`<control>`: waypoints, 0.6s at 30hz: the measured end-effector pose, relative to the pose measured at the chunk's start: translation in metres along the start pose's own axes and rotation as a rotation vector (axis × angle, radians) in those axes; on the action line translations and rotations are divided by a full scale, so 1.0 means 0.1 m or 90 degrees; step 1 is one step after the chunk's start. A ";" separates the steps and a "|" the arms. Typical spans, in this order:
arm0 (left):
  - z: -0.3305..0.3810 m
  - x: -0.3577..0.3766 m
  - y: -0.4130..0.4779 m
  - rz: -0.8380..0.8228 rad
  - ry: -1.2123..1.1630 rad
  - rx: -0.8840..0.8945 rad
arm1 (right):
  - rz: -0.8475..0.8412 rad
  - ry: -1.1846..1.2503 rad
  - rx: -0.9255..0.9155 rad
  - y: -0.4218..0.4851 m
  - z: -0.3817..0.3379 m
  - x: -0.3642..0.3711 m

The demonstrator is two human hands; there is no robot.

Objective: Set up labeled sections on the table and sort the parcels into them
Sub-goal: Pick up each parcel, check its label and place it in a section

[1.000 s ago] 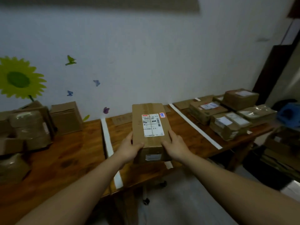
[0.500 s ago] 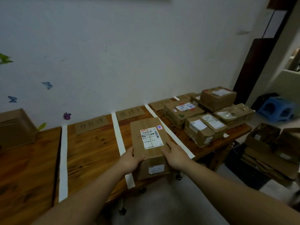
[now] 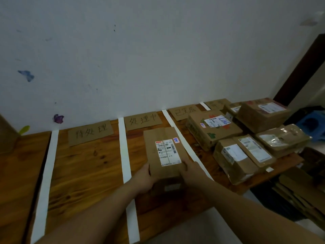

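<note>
Left hand (image 3: 143, 179) curls round the parcel (image 3: 164, 150), which is over the section between 2 white tape strips (image 3: 125, 155), on the near side of a cardboard label (image 3: 142, 120). Right hand (image 3: 192, 171) grips its other edge; more parcels (image 3: 214, 129) crowd the table (image 3: 84, 173) farther right.

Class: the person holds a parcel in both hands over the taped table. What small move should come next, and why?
Probably lower the parcel flat onto the table and let go. The left hand and right hand grip its near end, and it is over the section headed by the 处理中 label; whether it touches the wood yet is unclear.
</note>
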State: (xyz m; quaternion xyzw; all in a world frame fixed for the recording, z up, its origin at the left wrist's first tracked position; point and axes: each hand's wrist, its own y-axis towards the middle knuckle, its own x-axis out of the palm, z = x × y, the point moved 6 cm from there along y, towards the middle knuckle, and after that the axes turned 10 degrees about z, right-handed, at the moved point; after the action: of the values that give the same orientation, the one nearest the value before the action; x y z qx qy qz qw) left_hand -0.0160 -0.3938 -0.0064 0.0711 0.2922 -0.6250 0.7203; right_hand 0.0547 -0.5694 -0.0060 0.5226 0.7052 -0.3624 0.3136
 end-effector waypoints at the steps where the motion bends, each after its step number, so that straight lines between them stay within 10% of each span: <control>1: 0.00 0.01 0.06 0.003 0.017 0.007 | -0.008 0.001 -0.004 0.08 0.00 0.02; 18: 0.23 0.35 0.91 0.093 0.228 -0.088 | -0.141 -0.097 -0.216 1.16 0.21 -0.22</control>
State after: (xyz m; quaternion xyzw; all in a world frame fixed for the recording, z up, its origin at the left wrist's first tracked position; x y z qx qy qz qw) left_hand 0.0790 -0.4159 -0.0289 0.1526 0.4522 -0.5269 0.7033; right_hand 0.1732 -0.5761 -0.0210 0.3525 0.7834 -0.3095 0.4078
